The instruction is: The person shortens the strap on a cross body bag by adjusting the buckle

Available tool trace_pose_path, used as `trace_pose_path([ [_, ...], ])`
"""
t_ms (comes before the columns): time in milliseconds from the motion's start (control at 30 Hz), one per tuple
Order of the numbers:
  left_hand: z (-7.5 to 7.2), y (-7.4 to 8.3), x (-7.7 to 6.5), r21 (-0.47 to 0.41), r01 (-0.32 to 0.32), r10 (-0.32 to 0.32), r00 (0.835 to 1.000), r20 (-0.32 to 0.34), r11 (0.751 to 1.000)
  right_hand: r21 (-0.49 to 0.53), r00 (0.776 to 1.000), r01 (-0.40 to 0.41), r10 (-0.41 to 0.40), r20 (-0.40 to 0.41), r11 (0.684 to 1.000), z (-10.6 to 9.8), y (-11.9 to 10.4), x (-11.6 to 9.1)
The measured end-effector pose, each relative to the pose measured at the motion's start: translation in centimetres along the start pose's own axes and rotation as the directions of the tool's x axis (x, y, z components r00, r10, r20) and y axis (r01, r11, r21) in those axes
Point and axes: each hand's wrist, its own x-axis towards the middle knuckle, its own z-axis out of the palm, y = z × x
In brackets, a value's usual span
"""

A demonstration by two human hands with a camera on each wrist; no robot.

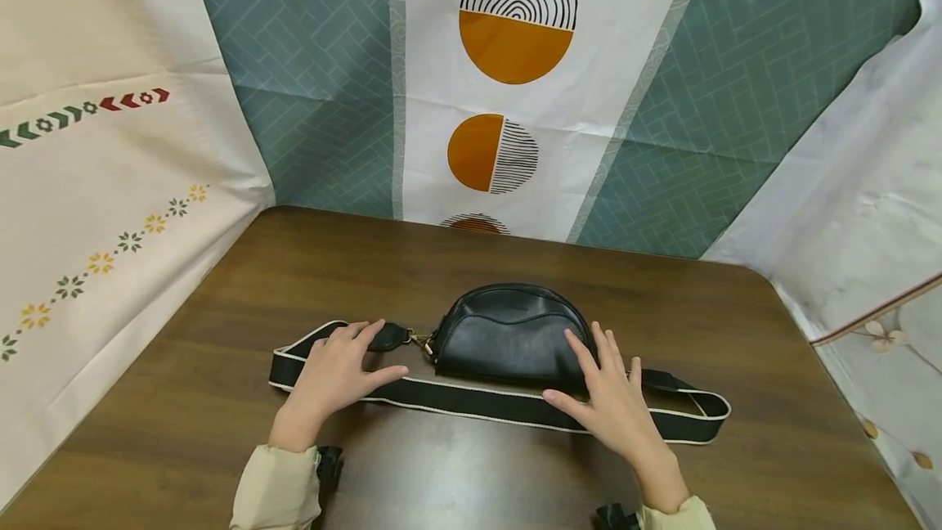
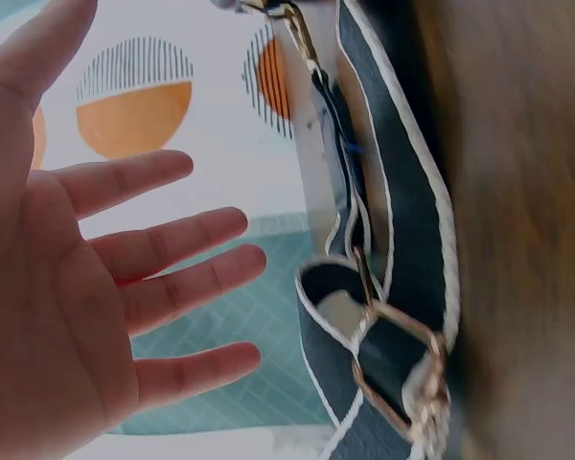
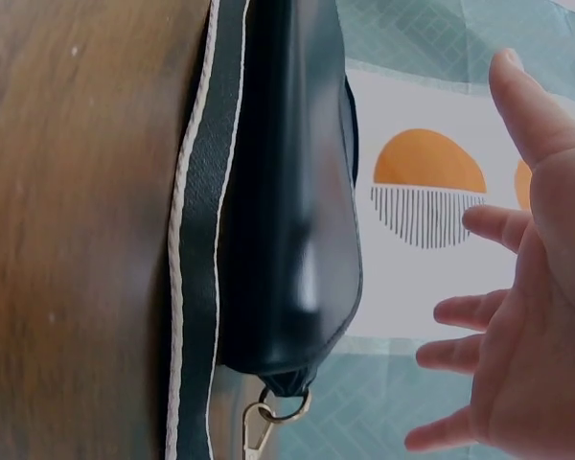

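A black half-moon handbag (image 1: 515, 338) lies on the wooden table, its curved side away from me. Its black strap (image 1: 471, 401) with white edges runs along the near side and loops back at both ends. My left hand (image 1: 338, 370) hovers above the strap's left part, fingers spread and holding nothing. Over the bag's right end is my right hand (image 1: 609, 395), also spread and without anything in it. In the left wrist view a gold-coloured buckle (image 2: 402, 355) shows on the strap. A gold clasp (image 3: 259, 426) hangs at the bag's end in the right wrist view.
The brown wooden table (image 1: 441, 481) spreads around the bag. Behind it hangs a teal and white cloth (image 1: 324, 105) with orange circles. A cream cloth (image 1: 110, 186) with flower patterns borders the left side, and a white cloth (image 1: 868, 227) the right.
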Motion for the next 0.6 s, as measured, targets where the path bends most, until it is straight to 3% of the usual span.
trace_pose_path([
  [167,-0.2,-0.9,-0.3,0.007,-0.019,0.019,1.0,-0.006,1.0,0.047,0.999,0.033,-0.033,0.006,0.998,0.3,-0.3,0.1],
  [433,-0.7,-2.1,-0.6,-0.06,-0.032,0.035,0.998,0.053,0.998,0.129,0.994,0.11,-0.109,-0.011,0.985,0.7,-0.4,0.1],
  [600,-0.9,-2.7,-0.8,-0.085,-0.054,0.058,0.997,0.051,0.995,0.178,0.991,0.135,-0.134,-0.021,0.975,0.9,-0.5,0.1],
])
